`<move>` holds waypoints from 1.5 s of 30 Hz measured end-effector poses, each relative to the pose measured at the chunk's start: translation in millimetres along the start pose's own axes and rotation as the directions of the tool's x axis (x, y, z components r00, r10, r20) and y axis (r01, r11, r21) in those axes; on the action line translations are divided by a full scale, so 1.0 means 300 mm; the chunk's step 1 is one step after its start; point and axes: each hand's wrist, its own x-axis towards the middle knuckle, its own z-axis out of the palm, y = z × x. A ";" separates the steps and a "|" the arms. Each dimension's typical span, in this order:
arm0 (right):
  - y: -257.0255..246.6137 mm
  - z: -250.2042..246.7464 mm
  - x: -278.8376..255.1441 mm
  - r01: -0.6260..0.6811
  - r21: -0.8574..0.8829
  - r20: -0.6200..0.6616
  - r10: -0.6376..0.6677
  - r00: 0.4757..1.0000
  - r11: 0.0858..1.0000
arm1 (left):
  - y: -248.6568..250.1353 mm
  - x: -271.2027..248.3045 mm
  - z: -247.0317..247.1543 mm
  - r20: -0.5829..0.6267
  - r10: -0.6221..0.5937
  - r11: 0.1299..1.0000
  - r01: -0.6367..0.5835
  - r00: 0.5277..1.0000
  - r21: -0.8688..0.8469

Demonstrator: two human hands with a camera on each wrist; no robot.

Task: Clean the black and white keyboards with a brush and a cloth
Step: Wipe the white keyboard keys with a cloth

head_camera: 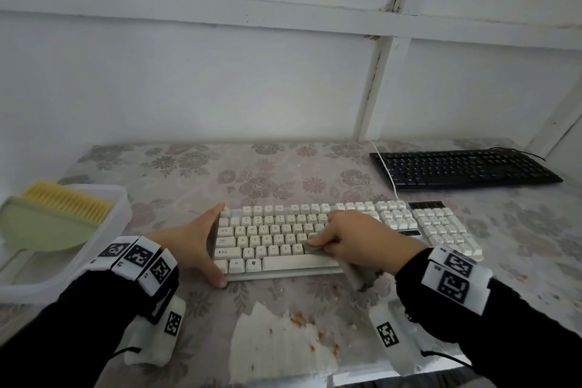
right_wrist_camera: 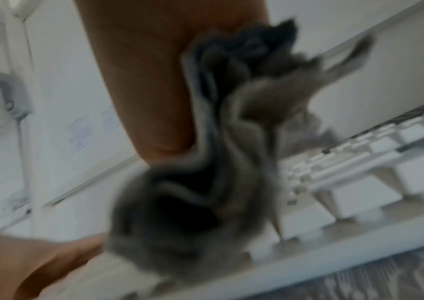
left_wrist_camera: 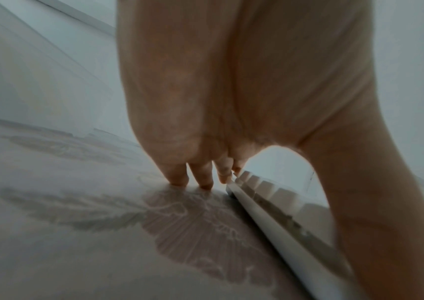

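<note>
Left hand [head_camera: 192, 242] braces the white plastic keyboard [head_camera: 277, 242], fingers straight (anti-slide), so right hand [head_camera: 356, 239] can wipe, clutching grey cloth [head_camera: 362, 277].

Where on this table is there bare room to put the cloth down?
Bare cover lies behind the white keyboard, between the tray and the black keyboard. The front is crowded: a crumb-strewn paper and both arms.
</note>
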 end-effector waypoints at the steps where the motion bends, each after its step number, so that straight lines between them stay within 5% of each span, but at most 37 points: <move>1: 0.008 -0.013 -0.003 -0.024 0.005 0.015 0.024 1.000 1.000 | 0.000 0.000 0.000 -0.005 -0.007 1.000 0.007 1.000 0.004; 4: -0.043 -0.044 0.011 -0.007 -0.025 0.028 0.008 1.000 1.000 | 0.005 0.001 -0.001 -0.008 -0.023 1.000 0.023 1.000 0.007; 9: -0.287 -0.007 0.105 0.233 0.000 -0.042 -0.233 0.972 0.972 | -0.003 0.014 0.011 -0.047 -0.059 0.998 0.059 0.997 0.000; 12: -0.373 0.055 0.176 0.273 -0.051 -0.020 -0.274 0.961 0.961 | 0.002 0.012 0.013 -0.071 -0.047 0.997 0.051 0.996 0.053; 26: -0.074 0.041 0.021 0.114 -0.068 -0.034 -0.116 0.993 0.991 | 0.002 -0.003 0.002 0.006 -0.017 1.000 0.017 1.000 -0.017; 35: 0.004 -0.050 -0.040 -0.173 -0.087 0.048 0.177 0.983 0.981 | -0.004 0.003 0.003 -0.009 -0.019 1.000 0.019 1.000 -0.013; 40: -0.190 -0.047 0.033 0.032 0.039 -0.048 -0.030 0.998 0.999 | -0.005 0.007 0.005 -0.012 -0.031 0.999 0.031 0.999 -0.013; 45: -0.368 0.042 0.165 0.235 0.000 0.003 -0.235 0.972 0.972 | -0.006 0.015 0.010 -0.068 -0.033 0.998 0.037 0.997 0.048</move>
